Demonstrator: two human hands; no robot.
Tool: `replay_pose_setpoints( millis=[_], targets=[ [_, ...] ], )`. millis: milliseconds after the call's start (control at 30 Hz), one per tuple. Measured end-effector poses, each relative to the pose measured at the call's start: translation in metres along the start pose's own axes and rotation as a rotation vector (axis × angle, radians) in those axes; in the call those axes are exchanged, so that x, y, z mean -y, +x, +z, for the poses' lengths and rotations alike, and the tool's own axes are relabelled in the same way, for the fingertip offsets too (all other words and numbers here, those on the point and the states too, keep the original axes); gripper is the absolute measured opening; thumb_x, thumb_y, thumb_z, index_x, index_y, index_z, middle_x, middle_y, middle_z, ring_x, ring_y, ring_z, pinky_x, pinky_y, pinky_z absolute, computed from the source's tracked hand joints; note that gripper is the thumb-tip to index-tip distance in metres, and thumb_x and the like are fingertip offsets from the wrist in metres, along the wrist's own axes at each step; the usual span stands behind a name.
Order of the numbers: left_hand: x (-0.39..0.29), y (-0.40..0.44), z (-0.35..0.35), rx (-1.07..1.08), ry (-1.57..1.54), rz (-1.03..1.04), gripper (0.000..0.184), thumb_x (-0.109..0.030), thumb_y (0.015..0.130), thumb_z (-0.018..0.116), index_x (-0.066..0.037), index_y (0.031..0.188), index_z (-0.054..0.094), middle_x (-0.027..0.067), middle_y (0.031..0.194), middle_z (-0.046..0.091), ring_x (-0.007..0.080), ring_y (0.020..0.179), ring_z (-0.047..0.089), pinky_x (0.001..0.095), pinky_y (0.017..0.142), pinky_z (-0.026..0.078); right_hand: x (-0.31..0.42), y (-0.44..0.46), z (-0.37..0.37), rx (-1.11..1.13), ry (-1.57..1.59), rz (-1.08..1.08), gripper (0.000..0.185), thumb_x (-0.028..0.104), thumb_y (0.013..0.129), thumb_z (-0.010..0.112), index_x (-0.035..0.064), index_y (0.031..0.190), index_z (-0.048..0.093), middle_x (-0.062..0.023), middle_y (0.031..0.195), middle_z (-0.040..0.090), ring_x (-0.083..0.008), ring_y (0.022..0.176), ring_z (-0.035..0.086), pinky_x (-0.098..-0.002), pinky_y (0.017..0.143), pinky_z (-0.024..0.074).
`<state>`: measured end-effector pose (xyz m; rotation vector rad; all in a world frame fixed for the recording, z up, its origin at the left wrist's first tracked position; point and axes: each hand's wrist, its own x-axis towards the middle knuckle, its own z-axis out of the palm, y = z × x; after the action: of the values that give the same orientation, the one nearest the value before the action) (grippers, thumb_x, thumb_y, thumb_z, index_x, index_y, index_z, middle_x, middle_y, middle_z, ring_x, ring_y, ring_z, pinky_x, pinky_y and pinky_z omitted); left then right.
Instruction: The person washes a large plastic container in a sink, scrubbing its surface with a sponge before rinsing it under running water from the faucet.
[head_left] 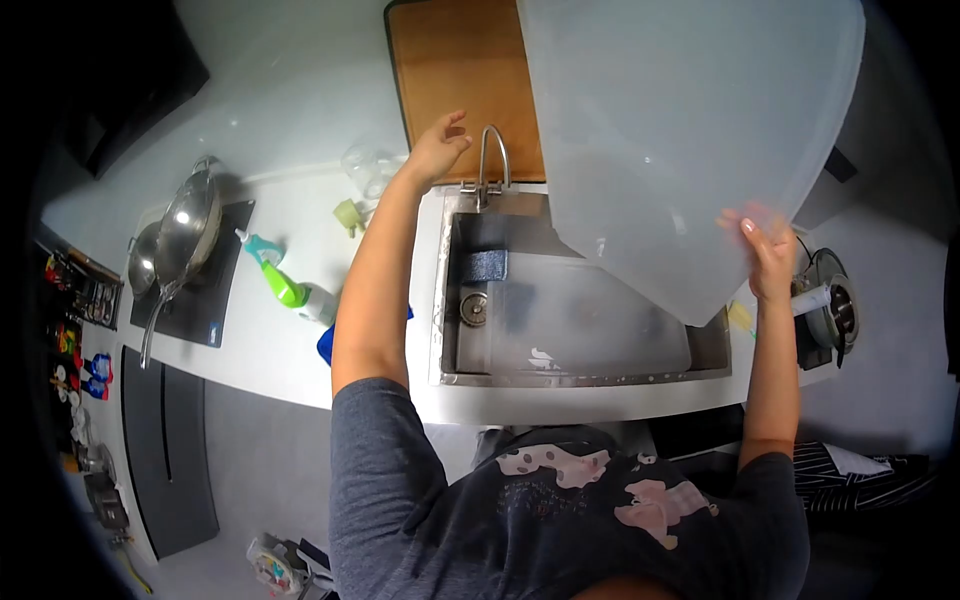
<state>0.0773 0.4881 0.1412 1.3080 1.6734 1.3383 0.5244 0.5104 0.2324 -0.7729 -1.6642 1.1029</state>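
Note:
My right hand (766,252) grips the lower right edge of a large translucent plastic sheet (690,150), its fingers showing blurred through the plastic. The sheet is raised and tilted above the right part of the sink (447,330). My left hand (437,150) is in the air just left of the curved faucet (497,150), fingers apart and holding nothing. Behind it a brown board (460,60) with a dark rim leans against the wall. A second translucent plastic piece (590,320) lies in the sink. A dark blue sponge (486,265) sits above the drain (474,309).
On the left counter are a green spray bottle (285,287), a teal bottle (258,247), a blue cloth (325,345) partly behind my arm, and a clear glass container (365,172). Metal pans (190,220) stand on the cooktop (215,290). Stacked pots (840,300) stand at right.

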Motion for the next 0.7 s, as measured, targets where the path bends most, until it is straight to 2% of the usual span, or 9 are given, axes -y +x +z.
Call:
replay_pose_setpoints(
  millis=[267,367,433,567,633,700],
  targets=[
    [-0.006,0.062,0.007,0.056,0.02,0.025,0.054,-0.021,0.084,0.054,-0.009,0.133,0.034,0.0147,0.125,0.046,0.0238,0.114,0.044,0.0338,0.09,0.038,-0.028,0.051,0.036,0.042,0.157,-0.033,0.027,0.005,0.08,0.058,-0.0057,0.103,0.052,-0.0211,0.093,0.062,-0.0261,0.084,0.062,-0.032,0.075,0.05],
    [-0.015,0.077,0.009,0.018,0.054,0.026,0.054,-0.019,0.083,0.054,-0.008,0.132,0.034,0.0137,0.124,0.047,0.0231,0.112,0.046,0.0325,0.09,0.038,-0.034,0.072,0.055,0.075,0.15,-0.057,0.027,0.005,0.08,0.058,-0.0056,0.103,0.053,-0.0201,0.092,0.062,-0.0253,0.084,0.063,-0.032,0.076,0.05],
    [-0.013,0.087,0.008,0.051,-0.059,0.063,0.057,-0.013,0.077,0.056,0.0,0.128,0.037,0.0165,0.119,0.05,0.0249,0.109,0.048,0.0322,0.092,0.038,-0.036,0.079,0.064,0.087,0.143,-0.044,0.027,0.005,0.08,0.058,-0.0058,0.103,0.053,-0.0196,0.092,0.062,-0.025,0.084,0.063,-0.0317,0.076,0.05],
    [-0.001,0.098,0.007,0.072,-0.02,0.061,0.056,-0.01,0.075,0.056,0.001,0.127,0.038,0.0163,0.117,0.051,0.0245,0.109,0.049,0.0323,0.091,0.039,-0.039,0.078,0.068,0.111,0.118,0.006,0.026,0.006,0.08,0.058,-0.0053,0.103,0.053,-0.0187,0.092,0.062,-0.0245,0.083,0.063,-0.0309,0.074,0.0501],
    [0.0,0.098,0.008,0.079,0.028,0.123,0.053,-0.011,0.078,0.053,0.0,0.128,0.037,0.0127,0.115,0.052,0.0217,0.108,0.048,0.0312,0.093,0.037,-0.041,0.07,0.068,0.092,0.127,0.05,0.028,0.008,0.079,0.058,-0.0038,0.104,0.053,-0.0187,0.092,0.062,-0.0242,0.082,0.063,-0.0318,0.075,0.0499],
    [0.0,0.098,0.009,0.113,0.052,0.094,0.053,-0.01,0.079,0.053,0.0,0.127,0.036,0.013,0.116,0.052,0.0218,0.108,0.048,0.0314,0.094,0.036,-0.046,0.063,0.068,0.073,0.134,0.089,0.03,0.01,0.079,0.059,-0.0022,0.106,0.052,-0.0187,0.092,0.063,-0.0239,0.082,0.062,-0.0327,0.075,0.0497]
  ],
)
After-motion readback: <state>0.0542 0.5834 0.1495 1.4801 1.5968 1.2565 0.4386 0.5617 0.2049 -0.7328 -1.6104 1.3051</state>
